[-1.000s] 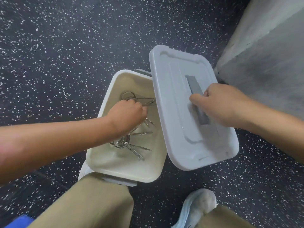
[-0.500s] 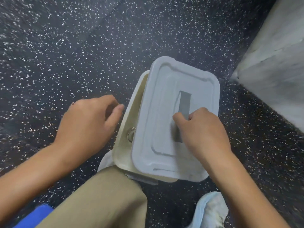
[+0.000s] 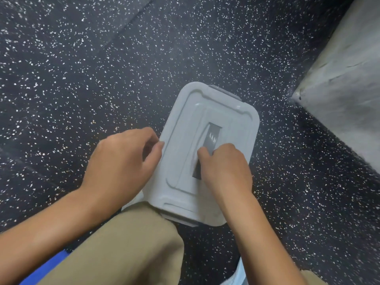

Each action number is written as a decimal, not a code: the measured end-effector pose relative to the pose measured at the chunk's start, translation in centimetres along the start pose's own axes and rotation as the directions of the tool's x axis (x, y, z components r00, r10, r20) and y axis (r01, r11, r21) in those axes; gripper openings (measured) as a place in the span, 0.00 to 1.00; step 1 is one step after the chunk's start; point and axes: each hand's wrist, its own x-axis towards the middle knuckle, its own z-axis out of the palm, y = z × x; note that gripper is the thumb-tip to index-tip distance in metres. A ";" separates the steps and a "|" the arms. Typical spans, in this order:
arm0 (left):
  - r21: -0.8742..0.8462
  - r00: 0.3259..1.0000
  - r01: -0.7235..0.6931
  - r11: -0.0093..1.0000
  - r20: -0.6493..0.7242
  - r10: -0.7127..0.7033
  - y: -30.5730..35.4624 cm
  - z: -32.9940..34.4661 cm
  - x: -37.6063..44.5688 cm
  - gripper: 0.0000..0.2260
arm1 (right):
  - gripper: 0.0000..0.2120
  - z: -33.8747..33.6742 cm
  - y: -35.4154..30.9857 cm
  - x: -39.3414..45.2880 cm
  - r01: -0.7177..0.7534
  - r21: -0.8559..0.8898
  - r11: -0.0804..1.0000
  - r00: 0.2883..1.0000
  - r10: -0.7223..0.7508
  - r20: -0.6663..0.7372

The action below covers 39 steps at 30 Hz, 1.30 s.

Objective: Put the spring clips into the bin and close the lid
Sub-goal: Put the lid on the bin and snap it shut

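The pale grey lid (image 3: pixel 230 116) lies flat over the cream bin (image 3: pixel 220 222), of which only a sliver of rim shows at the near right corner. My right hand (image 3: pixel 226 167) grips the lid's dark grey handle (image 3: pixel 211 136). My left hand (image 3: pixel 121 161) rests against the lid's left edge, thumb touching the rim and fingers curled. The spring clips are hidden under the lid.
The bin stands on a dark speckled floor. A grey concrete block (image 3: pixel 345 93) rises at the right. My knee in tan trousers (image 3: pixel 131 243) presses up against the bin's near end. A pale shoe (image 3: pixel 238 276) and a blue object (image 3: pixel 47 268) sit at the bottom edge.
My left hand came out of the bin and moved to the lid's left edge. My right hand swung the lid leftward over the bin until it covered the clips.
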 end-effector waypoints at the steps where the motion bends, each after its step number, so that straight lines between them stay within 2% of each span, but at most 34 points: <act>1: 0.000 0.999 -0.045 0.999 0.018 0.045 -0.1 0.2 -0.3 0.08 | 0.23 0.1 0.1 0.0 0.011 -0.015 1.000 1.000 -0.011 -0.001; 4: 0.049 0.963 -0.264 0.963 0.067 0.261 -0.4 1.1 -1.1 0.08 | 0.20 -0.3 0.6 0.0 0.059 -0.080 0.995 0.997 -0.063 -0.046; 7: 0.092 0.871 -0.487 0.868 0.116 0.477 0.0 2.3 -1.9 0.09 | 0.22 -2.2 0.9 1.2 0.108 -0.135 0.985 0.968 -0.135 -0.210; 9: 0.070 0.798 -0.593 0.802 0.186 0.574 0.2 3.2 -2.1 0.12 | 0.18 -3.8 0.7 2.8 0.223 -0.092 0.970 0.904 -0.241 -0.353; 11: 0.036 0.710 -0.671 0.741 0.321 0.627 0.2 4.1 -2.5 0.20 | 0.15 -4.9 0.4 4.7 0.369 -0.134 0.920 0.805 -0.388 -0.448; 13: 0.039 0.615 -0.726 0.687 0.484 0.622 0.1 5.0 -3.2 0.32 | 0.17 -5.4 0.0 6.8 0.449 -0.227 0.864 0.759 -0.503 -0.413; 15: 0.067 0.554 -0.760 0.647 0.588 0.590 -0.1 5.7 -3.8 0.42 | 0.24 -5.9 -0.4 8.8 0.504 -0.262 0.823 0.788 -0.563 -0.251; 17: 0.091 0.539 -0.777 0.623 0.608 0.583 -0.6 5.9 -4.1 0.45 | 0.31 -6.8 -0.7 10.7 0.532 -0.190 0.825 0.836 -0.548 -0.039; 19: 0.100 0.533 -0.800 0.591 0.571 0.624 -0.9 6.0 -4.3 0.40 | 0.34 -7.7 -0.9 12.1 0.491 -0.051 0.870 0.866 -0.481 0.134; 22: 0.116 0.541 -0.822 0.557 0.461 0.703 -1.1 6.6 -4.5 0.30 | 0.23 -8.4 -0.8 13.2 0.488 0.020 0.872 0.848 -0.480 0.224; 25: 0.117 0.553 -0.822 0.557 0.399 0.732 -1.0 7.2 -4.6 0.24 | 0.18 -8.8 -1.0 13.7 0.519 0.014 0.855 0.836 -0.511 0.201; 28: 0.094 0.518 -0.839 0.536 0.437 0.735 -1.2 6.9 -4.2 0.23 | 0.20 -8.9 -1.3 13.8 0.526 -0.021 0.850 0.840 -0.515 0.169; 31: 0.103 0.497 -0.851 0.514 0.472 0.728 -1.0 6.8 -3.9 0.24 | 0.23 -8.9 -1.5 13.4 0.528 -0.058 0.847 0.849 -0.524 0.077; 34: 0.090 0.503 -0.842 0.532 0.487 0.714 -0.7 6.7 -3.7 0.24 | 0.22 -8.7 -1.5 12.9 0.548 -0.104 0.830 0.834 -0.552 -0.012; 39: 0.031 0.516 -0.807 0.590 0.522 0.679 -0.1 5.9 -3.0 0.24 | 0.20 -8.1 -1.1 12.4 0.546 -0.081 0.834 0.823 -0.552 -0.132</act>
